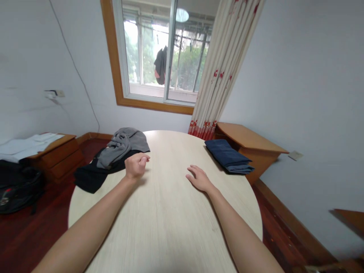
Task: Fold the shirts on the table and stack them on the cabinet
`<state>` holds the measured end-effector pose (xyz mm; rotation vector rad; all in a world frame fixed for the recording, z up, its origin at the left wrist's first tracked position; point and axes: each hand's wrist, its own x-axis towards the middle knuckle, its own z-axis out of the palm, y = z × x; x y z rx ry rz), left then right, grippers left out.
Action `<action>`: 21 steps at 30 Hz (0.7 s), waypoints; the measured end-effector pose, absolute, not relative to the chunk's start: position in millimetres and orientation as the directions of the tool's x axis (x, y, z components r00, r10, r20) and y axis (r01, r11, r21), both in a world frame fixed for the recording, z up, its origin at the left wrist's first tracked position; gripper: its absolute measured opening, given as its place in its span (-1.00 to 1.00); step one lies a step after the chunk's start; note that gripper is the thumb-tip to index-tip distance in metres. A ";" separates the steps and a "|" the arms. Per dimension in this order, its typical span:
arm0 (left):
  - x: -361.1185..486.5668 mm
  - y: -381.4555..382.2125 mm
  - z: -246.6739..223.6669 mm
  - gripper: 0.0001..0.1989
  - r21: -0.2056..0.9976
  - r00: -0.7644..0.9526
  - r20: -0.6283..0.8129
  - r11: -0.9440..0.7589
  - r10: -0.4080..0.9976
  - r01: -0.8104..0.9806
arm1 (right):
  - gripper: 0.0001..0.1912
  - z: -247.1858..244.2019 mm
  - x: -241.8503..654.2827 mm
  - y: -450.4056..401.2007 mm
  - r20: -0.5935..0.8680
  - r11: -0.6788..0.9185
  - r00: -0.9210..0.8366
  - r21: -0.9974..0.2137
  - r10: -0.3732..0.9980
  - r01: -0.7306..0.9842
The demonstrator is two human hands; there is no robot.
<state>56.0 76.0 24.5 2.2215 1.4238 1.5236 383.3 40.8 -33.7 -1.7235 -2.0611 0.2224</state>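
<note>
My left hand (137, 165) is closed in a fist above the left side of the round table, with nothing showing in it. Just beyond and to its left lies a crumpled grey garment (122, 145), on top of a black garment (95, 176) that hangs partly over the table's edge. My right hand (198, 178) is open, fingers apart and holding nothing, over the middle right of the tabletop. Farther right, a folded dark blue garment (227, 156), possibly jeans, rests near the rim, apart from that hand.
The round pale wood table (167, 220) fills the front. A wooden desk (250, 138) stands behind its right edge. On the left are a low wooden cabinet (61, 157) bearing papers and a black backpack (19, 185). A window and a curtain (220, 72) are at the back.
</note>
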 end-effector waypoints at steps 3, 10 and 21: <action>38.1 81.3 37.5 -0.61 0.434 -0.044 0.727 -0.409 0.685 0.803 | -0.50 -38.8 394.5 44.6 0.253 0.269 -0.167 -0.457 0.953 0.848; -15.9 103.7 30.8 -0.44 0.277 -0.250 0.499 0.120 0.830 0.953 | -0.53 -43.5 404.0 47.4 0.272 0.313 -0.190 -0.536 0.943 0.784; 28.9 79.4 50.5 -0.75 0.460 -0.084 0.622 -0.277 0.779 0.843 | -0.42 -38.4 392.7 46.4 0.339 0.333 -0.119 -0.694 0.933 0.639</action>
